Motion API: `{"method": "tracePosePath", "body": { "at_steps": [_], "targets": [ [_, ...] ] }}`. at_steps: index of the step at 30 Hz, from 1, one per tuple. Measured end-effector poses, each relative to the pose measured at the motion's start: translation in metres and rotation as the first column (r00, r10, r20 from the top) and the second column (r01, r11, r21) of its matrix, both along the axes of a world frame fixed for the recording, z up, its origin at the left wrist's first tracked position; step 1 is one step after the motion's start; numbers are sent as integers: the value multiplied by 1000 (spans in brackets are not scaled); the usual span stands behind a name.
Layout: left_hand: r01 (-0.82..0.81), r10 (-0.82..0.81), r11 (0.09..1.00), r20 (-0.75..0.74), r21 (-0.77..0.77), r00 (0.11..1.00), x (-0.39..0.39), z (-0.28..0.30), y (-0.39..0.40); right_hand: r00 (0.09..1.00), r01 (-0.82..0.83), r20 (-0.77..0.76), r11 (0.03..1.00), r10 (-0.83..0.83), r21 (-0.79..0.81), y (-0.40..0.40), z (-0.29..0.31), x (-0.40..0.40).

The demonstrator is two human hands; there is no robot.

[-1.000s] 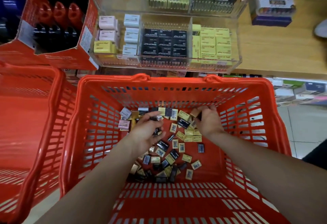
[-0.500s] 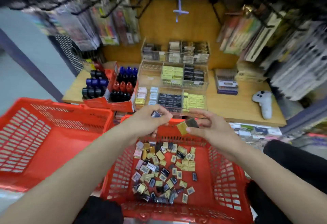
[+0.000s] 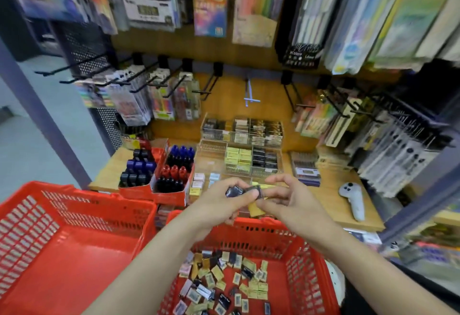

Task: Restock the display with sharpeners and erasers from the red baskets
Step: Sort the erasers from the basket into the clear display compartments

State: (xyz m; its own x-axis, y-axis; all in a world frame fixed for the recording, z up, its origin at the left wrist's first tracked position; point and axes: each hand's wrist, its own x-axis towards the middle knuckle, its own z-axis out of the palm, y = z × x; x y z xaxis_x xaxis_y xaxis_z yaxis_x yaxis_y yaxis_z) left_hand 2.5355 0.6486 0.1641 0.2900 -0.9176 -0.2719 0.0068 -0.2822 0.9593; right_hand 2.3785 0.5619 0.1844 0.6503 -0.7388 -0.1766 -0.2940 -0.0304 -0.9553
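The baskets [image 3: 74, 235] are glossy red plastic with slotted walls. The bench [image 3: 331, 197] is smooth, matt wood. The display trays [image 3: 214, 150] are clear plastic. The erasers [image 3: 251, 282] have paper sleeves. The hooks [image 3: 74, 65] are black metal.

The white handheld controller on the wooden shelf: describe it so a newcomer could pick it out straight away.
Start at the wooden shelf behind the red baskets and go to its right end, past the clear acrylic display trays. The white controller lies flat there, alone on bare wood. Unlike the small boxed erasers and sharpeners around it, it is an unpackaged, long, rounded white handle with dark buttons on its head.
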Motion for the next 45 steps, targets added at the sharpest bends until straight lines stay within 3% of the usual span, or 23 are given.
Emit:
{"method": "tracePosePath", "body": {
  "at_steps": [4, 9, 12, 15, 18, 24, 32, 38, 42, 45],
  "targets": [
    [-158, 147, 986, -185, -48, 972, 9, 6, -10, 995, 80, 67, 985, -70, -155, -10, 4, 15],
    [-347, 303, 938, -496, 3, 814, 21, 3, -25, 996, 91, 42, 895, -81, -437, -17, -1, 37],
    [-377, 330, 926, -542, 27, 773, 26, -4, -33, 998, 41, -16, 790, -64, -612, -29, -8, 51],
    [-396, 377, 916, -478, 63, 794, 35, -10, -44, 993, -60, -111, 699, -27, -713, -52, -16, 66],
    [-431, 417, 899, -471, 83, 778, 66, -11, -60, 973, -165, -231, 642, -20, -749, -85, -29, 88],
    [-543, 432, 836, -702, 76, 566, 127, -44, -103, 940, -174, -321, 642, -119, -747, -171, -45, 162],
    [-514, 339, 858, -756, 4, 560, 158, -88, -122, 809, -288, -519, 585, -275, -758, -233, -71, 268],
    [-557, 314, 829, -795, -36, 519, 155, -91, -126, 670, -322, -587, 535, -454, -781, -247, -88, 291],
    [-541, 320, 841, -790, -17, 522, 146, -90, -124, 709, -341, -573, 511, -411, -789, -243, -88, 280],
    [-557, 357, 830, -782, 14, 511, 144, -88, -124, 751, -474, -593, 387, -292, -791, -232, -95, 265]
  ]
}}
